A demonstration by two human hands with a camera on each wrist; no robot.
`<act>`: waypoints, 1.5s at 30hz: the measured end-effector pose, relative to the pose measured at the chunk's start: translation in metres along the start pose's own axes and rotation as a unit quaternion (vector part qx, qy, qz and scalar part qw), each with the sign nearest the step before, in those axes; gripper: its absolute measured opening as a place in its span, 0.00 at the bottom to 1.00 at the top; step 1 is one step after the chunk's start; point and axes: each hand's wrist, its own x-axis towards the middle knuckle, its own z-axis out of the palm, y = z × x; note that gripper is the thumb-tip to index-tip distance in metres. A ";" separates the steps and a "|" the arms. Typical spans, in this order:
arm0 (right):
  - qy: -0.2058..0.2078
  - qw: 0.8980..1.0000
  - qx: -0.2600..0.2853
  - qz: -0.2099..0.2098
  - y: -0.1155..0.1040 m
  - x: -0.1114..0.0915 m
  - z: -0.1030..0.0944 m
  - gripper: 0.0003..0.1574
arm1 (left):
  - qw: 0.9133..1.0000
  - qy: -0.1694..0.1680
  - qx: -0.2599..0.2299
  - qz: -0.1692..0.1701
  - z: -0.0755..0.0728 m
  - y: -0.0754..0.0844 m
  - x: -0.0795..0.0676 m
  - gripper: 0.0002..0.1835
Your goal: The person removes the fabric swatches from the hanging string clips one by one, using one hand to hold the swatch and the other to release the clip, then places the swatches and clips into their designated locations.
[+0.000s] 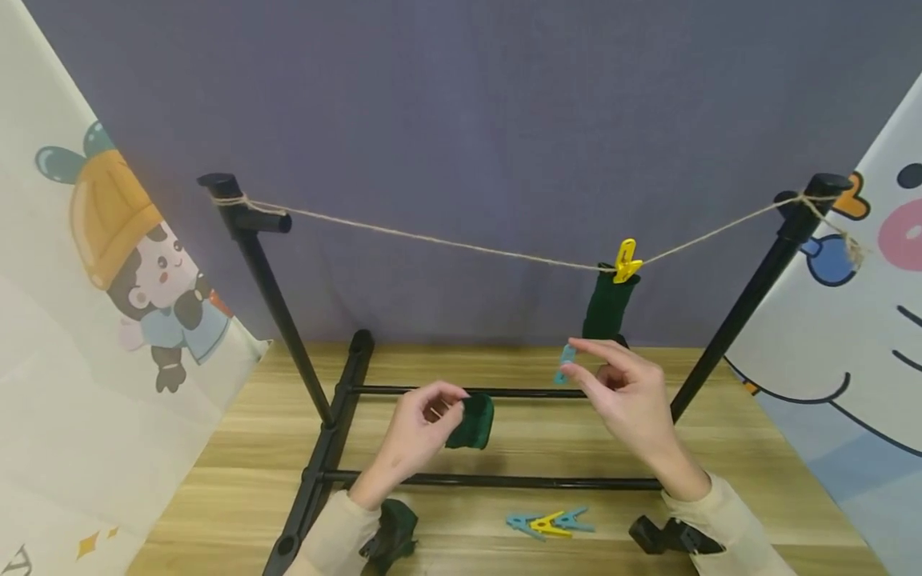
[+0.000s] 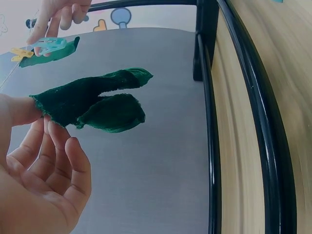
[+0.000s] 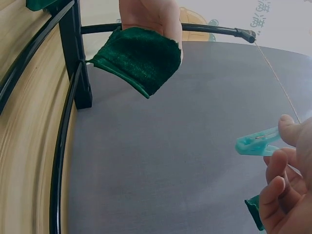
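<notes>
My left hand (image 1: 421,436) pinches the edge of a small dark green cloth piece (image 1: 471,422) between thumb and fingers. In the left wrist view the cloth (image 2: 73,100) ends in two lobes. My right hand (image 1: 630,400) pinches a light blue clothespin (image 1: 565,364) by its handle end; its tip points away from the fingers in the right wrist view. Behind and above that hand, another dark green cloth piece (image 1: 607,308) hangs from a twine line (image 1: 432,238), clipped by a yellow clothespin (image 1: 627,262). The right hand partly hides its lower end.
The twine sags between two black posts (image 1: 281,312) of a frame on a wooden table (image 1: 238,464). Black crossbars (image 1: 504,482) run low beneath both hands. Blue and yellow clothespins (image 1: 551,523) lie near the front, with dark green cloth (image 1: 394,532) by the left sleeve.
</notes>
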 end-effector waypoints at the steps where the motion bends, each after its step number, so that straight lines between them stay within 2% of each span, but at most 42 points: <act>1: 0.002 1.000 -0.001 -0.001 0.000 0.000 -0.001 0.27 | 1.000 -0.001 0.001 0.003 0.000 0.000 0.000 0.09; 12: 0.022 1.000 0.007 0.003 0.007 -0.008 0.000 0.29 | 1.000 -0.003 0.015 0.002 -0.003 -0.001 -0.006 0.08; 20: 0.012 1.000 -0.002 0.009 0.010 -0.012 -0.004 0.26 | 1.000 -0.009 0.015 0.003 -0.007 -0.003 -0.012 0.08; 29: 0.009 0.999 0.005 0.042 0.009 -0.018 -0.004 0.29 | 1.000 -0.012 0.020 -0.005 -0.013 -0.005 -0.019 0.09; 36: 0.010 0.999 0.011 0.047 0.010 -0.023 -0.006 0.28 | 1.000 -0.014 0.022 -0.009 -0.015 -0.007 -0.024 0.09; 45: -0.006 0.994 0.003 0.107 0.008 -0.029 -0.008 0.26 | 0.999 -0.035 0.027 -0.029 -0.021 -0.009 -0.030 0.09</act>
